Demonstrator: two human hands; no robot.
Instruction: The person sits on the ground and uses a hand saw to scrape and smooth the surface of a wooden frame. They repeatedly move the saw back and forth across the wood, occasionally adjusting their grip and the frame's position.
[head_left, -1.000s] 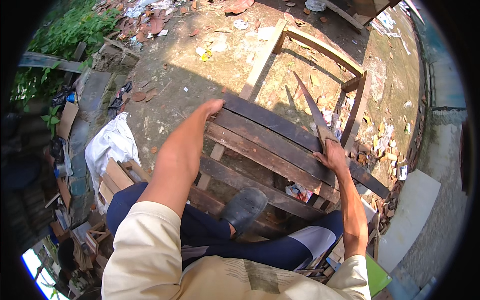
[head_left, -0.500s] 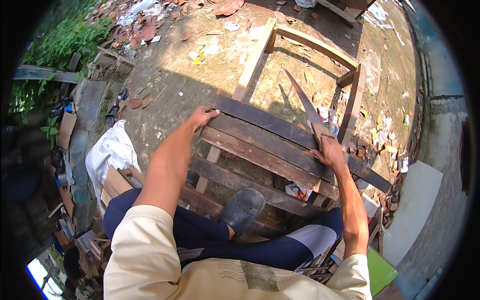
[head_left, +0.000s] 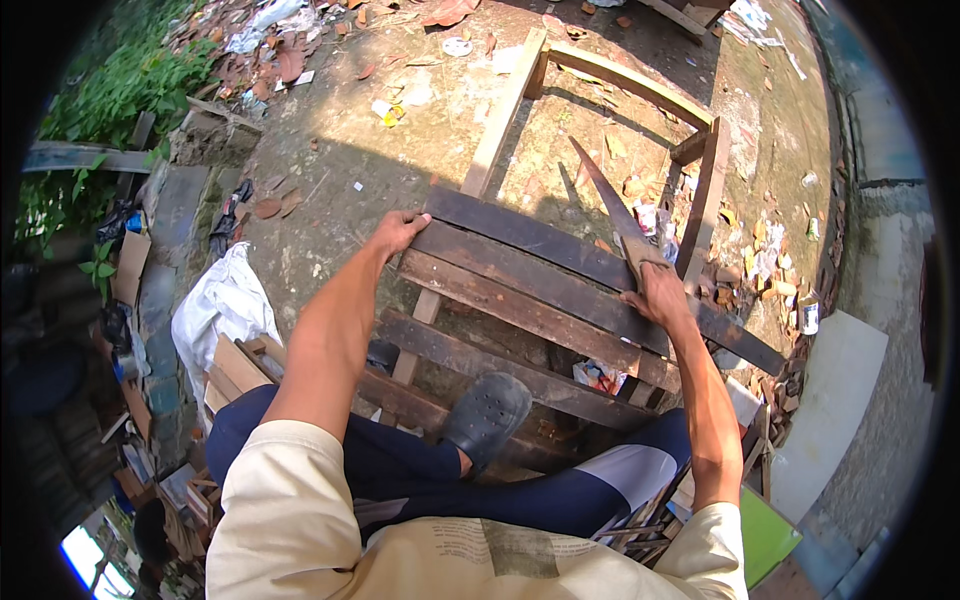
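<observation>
While the wooden frame [head_left: 507, 110] spreads far, a dark plank [head_left: 530, 235] lies nearer

The saw [head_left: 616, 207] slants far-left over the plank's right half, the right hand [head_left: 662, 298] gripping it; the left hand [head_left: 400, 231] rests at the plank's left end, how tightly I cannot tell; pressing that end flat and keeping the right wrist aligned with the saw should help control; against a second ago, the left hand sits slightly nearer along that end

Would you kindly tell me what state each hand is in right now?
Left hand: at a dark plank's left end; whether closed cannot be told.
Right hand: closed, holding the saw.
</observation>
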